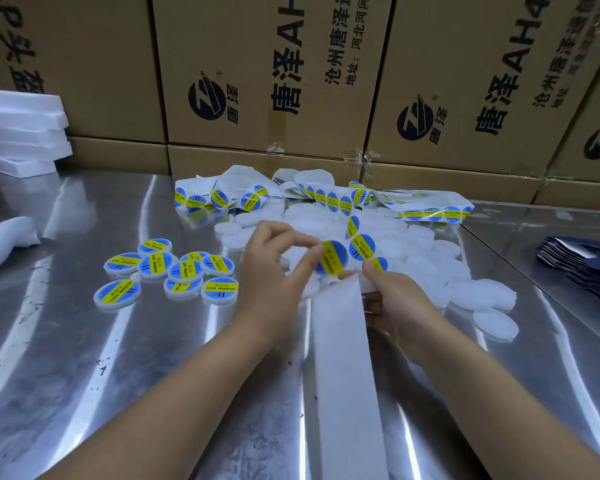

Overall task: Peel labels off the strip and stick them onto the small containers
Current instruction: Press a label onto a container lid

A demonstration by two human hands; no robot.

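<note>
The bare strip (343,358) is running lengthwise from the near tabletop (118,375) edge up to the hands. The right hand (402,306) is gripping it at the fold, thumb on top and fingers curled beneath. The left hand (271,271) is pinching the label (331,259) between thumb and forefinger, with its wrist raised. The label is lying just right of those fingers (305,268), its lower edge apparently touching the fold, so the pull likely goes leftward. Blank containers (482,292) are lying just behind.
</note>
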